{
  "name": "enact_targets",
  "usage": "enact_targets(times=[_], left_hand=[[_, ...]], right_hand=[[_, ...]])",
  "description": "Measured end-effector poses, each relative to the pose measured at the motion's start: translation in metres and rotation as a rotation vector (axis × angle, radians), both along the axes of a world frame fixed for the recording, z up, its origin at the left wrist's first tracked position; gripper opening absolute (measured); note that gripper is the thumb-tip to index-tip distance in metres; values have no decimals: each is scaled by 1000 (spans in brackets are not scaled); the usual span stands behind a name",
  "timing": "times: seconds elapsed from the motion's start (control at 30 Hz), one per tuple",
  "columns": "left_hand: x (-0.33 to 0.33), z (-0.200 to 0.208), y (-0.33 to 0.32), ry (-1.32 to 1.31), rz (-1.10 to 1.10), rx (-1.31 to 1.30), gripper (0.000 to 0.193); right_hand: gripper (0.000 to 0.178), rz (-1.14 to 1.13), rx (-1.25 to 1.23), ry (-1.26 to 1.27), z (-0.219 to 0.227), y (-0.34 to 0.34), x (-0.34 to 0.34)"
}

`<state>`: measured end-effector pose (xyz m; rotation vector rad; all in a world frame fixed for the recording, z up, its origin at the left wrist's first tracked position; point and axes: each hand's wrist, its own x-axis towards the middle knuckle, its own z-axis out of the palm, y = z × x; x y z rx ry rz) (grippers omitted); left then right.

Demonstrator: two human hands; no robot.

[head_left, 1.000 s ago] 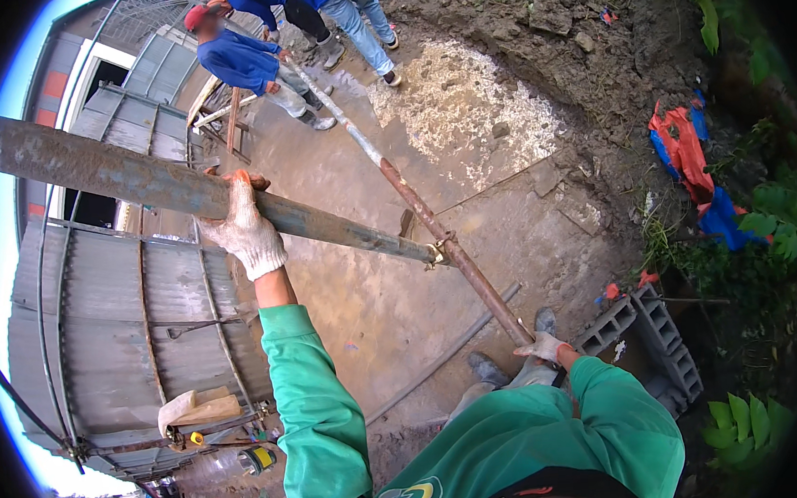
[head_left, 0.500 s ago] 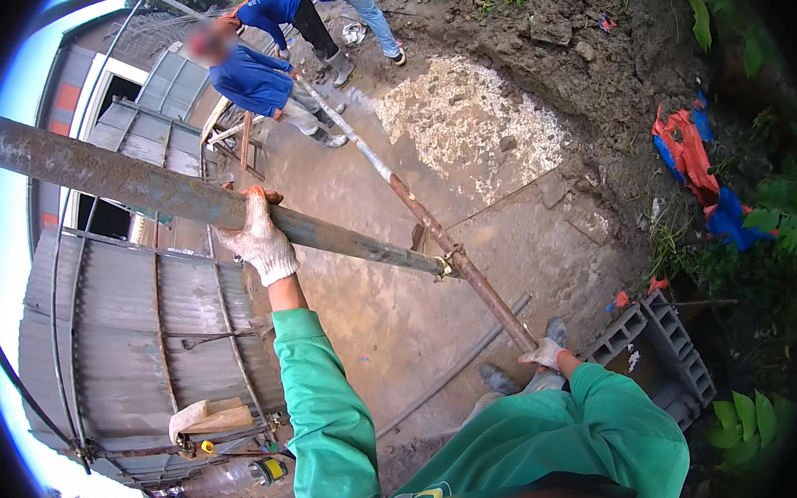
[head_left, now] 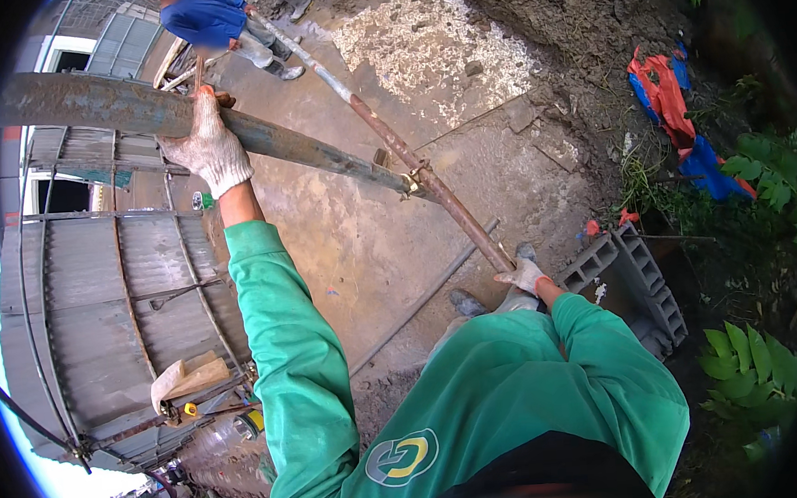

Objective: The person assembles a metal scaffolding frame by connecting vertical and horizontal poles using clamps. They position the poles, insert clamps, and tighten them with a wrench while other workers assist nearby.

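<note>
My left hand point(head_left: 208, 149), in a white knit glove with orange fingers, grips a thick grey metal pipe point(head_left: 306, 147) that slants up toward the upper left. Low on the right, my right hand point(head_left: 526, 276), also gloved, is closed around the near end of a rusty metal pipe point(head_left: 466, 216). At a crossing, the grey pipe's lower end meets the rusty pipe, with a fitting or tie point(head_left: 415, 179) there whose details are too small to tell. The rusty pipe's far, paler stretch reaches a person in blue point(head_left: 206, 19), whose hand is near it.
Another thin pipe point(head_left: 424, 298) lies on the concrete floor point(head_left: 325, 244) by my boots. Hollow concrete blocks point(head_left: 642, 275) stand at my right. Corrugated metal sheeting point(head_left: 101, 304) lines the left. Orange and blue plastic sheeting point(head_left: 668, 109) lies by the mud and plants.
My view has tilted downward, so the scene sits higher and the people at the top are partly cut off. Both hands keep their grip on the pipes.
</note>
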<state>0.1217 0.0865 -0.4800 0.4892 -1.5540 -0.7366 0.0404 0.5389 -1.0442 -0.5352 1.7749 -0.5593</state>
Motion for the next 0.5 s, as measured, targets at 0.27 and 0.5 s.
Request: enact_targets(times=[0.27,0.5], left_hand=[[1,-10,-28,32,23,-170,36],[3,-11,-47,84,-71,-232,43]], right_hand=[[53,-347,105,329,2,55,-30],[37,-608,-41,0,70,19,-41]])
